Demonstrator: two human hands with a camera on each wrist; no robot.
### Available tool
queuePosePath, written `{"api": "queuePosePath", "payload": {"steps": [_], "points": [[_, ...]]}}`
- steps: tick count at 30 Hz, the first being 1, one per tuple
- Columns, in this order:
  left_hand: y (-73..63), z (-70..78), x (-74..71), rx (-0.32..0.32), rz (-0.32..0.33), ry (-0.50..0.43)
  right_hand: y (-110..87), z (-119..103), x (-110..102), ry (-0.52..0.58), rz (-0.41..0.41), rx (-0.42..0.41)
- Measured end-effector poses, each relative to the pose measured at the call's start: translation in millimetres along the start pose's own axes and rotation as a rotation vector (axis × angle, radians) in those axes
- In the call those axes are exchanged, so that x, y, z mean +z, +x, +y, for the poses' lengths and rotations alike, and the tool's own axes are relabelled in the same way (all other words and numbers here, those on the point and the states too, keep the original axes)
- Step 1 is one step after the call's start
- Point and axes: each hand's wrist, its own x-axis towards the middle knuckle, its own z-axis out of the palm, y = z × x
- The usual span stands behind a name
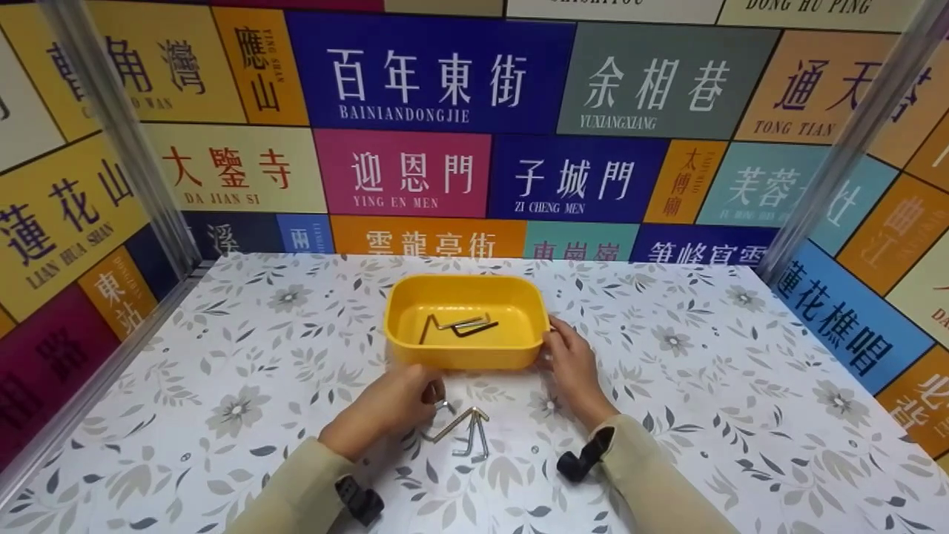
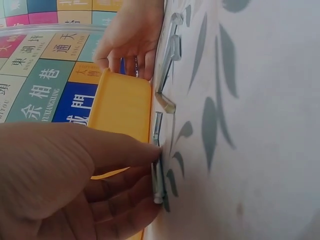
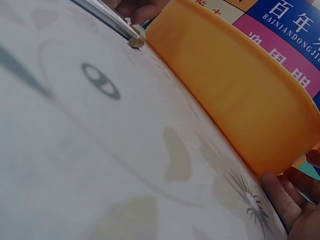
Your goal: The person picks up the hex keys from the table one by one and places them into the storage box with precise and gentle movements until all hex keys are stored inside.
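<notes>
My left hand (image 1: 393,408) is low over the table in front of the yellow box (image 1: 467,358), its thumb and fingers pinching a small silver hex key (image 2: 158,175) close to the tabletop. My right hand (image 1: 574,367) holds the box at its right end, fingertips against the wall and near the rim. To the right of my left hand lie a bronze-coloured hex key (image 1: 451,428) and silver hex keys (image 1: 483,437), their ends meeting in a fan. Inside the box rest a black hex key (image 1: 476,329) and other L-shaped keys (image 1: 428,328).
A white cloth with grey leaves and flowers covers the table (image 1: 296,356). Behind it stands a wall of coloured panels (image 1: 430,74) with printed characters. Metal posts (image 1: 141,141) rise at the table's back corners. Both wrists wear black camera mounts (image 1: 359,500).
</notes>
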Motion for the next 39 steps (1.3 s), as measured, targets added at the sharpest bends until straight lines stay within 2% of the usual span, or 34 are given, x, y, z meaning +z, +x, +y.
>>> {"api": "queuePosePath", "payload": {"steps": [4,7,11,14,18,23,26,33,39], "points": [[10.2,0.1,2.7,-0.017,0.005,-0.030,-0.1,0,-1,-0.005,0.013,-0.003],[16.7,0.6,2.7,-0.058,-0.011,-0.100,-0.3,0,0,-0.001,0.012,0.005],[21.6,5.0,0.0,-0.163,-0.038,-0.189,-1.6,0,2,0.007,0.004,0.020],[23.8,10.2,-1.9,-0.201,-0.042,-0.150,-1.9,-1,3,0.005,0.006,0.026],[25.9,14.5,-2.1,-0.192,-0.042,-0.063,-0.2,-1,1,0.002,0.019,0.023],[26.6,12.7,-0.4,-0.213,-0.040,-0.079,0.3,-1,0,0.011,0.010,0.011],[27.3,11.7,0.4,-0.200,-0.032,-0.078,-0.2,0,-1,0.012,0.009,0.008],[27.3,9.6,1.4,-0.064,-0.003,0.010,0.0,1,-1,0.017,0.006,0.011],[27.1,6.7,0.5,-0.016,0.005,0.024,0.8,-1,0,0.005,0.002,0.033]]}}
